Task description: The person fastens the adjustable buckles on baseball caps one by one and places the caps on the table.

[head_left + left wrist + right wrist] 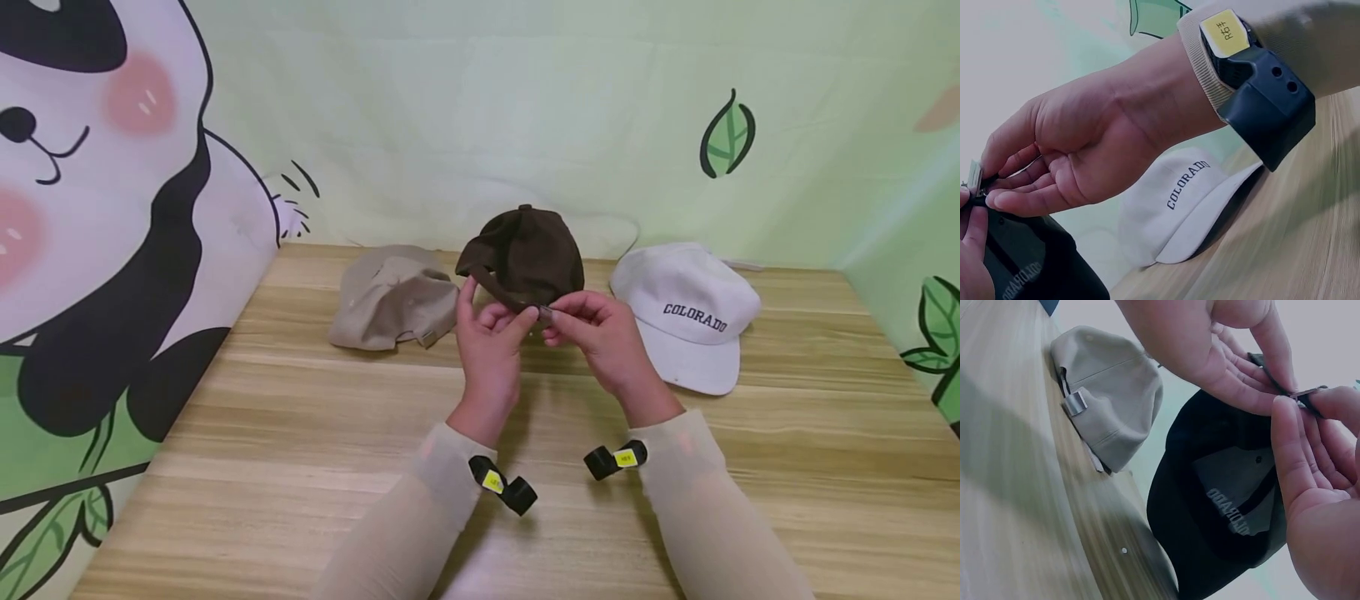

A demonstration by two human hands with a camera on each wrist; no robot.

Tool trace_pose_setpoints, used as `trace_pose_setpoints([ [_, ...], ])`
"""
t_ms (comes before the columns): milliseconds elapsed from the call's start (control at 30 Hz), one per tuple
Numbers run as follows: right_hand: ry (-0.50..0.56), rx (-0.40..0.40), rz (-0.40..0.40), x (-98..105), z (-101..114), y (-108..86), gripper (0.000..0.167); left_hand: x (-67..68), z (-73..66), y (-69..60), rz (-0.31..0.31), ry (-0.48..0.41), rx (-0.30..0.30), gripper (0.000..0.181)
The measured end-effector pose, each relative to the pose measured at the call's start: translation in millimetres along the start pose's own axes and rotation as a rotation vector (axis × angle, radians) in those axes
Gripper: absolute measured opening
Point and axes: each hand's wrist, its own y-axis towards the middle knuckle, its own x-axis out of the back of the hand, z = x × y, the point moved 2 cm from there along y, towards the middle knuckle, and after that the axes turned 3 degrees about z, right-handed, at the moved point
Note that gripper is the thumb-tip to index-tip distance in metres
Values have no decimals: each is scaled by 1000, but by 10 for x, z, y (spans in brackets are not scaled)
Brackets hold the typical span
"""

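Observation:
A dark brown cap (536, 250) is held up in both hands, its back strap and opening towards me. My left hand (487, 354) pinches the strap between thumb and fingers left of the metal buckle (545, 313). From the other side my right hand (611, 346) pinches the strap end at that buckle. Up close, the right wrist view has both sets of fingertips meeting around the buckle (1310, 394); the cap's inside shows reversed lettering (1227, 512). Fingers partly hide how the strap runs through the buckle.
Left of the hands a beige cap (393, 296) lies on the wooden table (300, 467), its metal strap buckle (1075, 403) visible. On the right rests a white cap (682, 308) lettered COLORADO. Behind stands a pale green backdrop (450, 108) with panda and leaf drawings.

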Motion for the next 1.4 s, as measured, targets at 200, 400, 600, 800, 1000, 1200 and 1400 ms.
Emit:
trace_pose_setpoints([
  [200, -60, 4, -16, -28, 40, -12, 9, 2, -11, 22, 28, -109, -14, 67],
  [400, -53, 16, -19, -22, 45, -15, 11, -7, -21, 35, 53, -182, -40, 52],
  [600, -54, 27, -20, -22, 57, -20, 12, -16, -16, 33, 28, -153, -45, 48],
  [800, -57, 20, -22, -11, 48, -25, 11, -28, 10, 33, -22, -160, -31, 45],
  [1000, -101, 3, -26, -3, 47, -28, 2, -28, 5, 27, -25, -159, -19, 46],
  [1200, -126, 22, -42, -23, 84, -21, 11, -9, -32, 42, -10, -184, -38, 42],
  [1400, -91, 35, -49, -23, 83, -25, 3, -8, -44, 48, -16, -192, -28, 41],
])
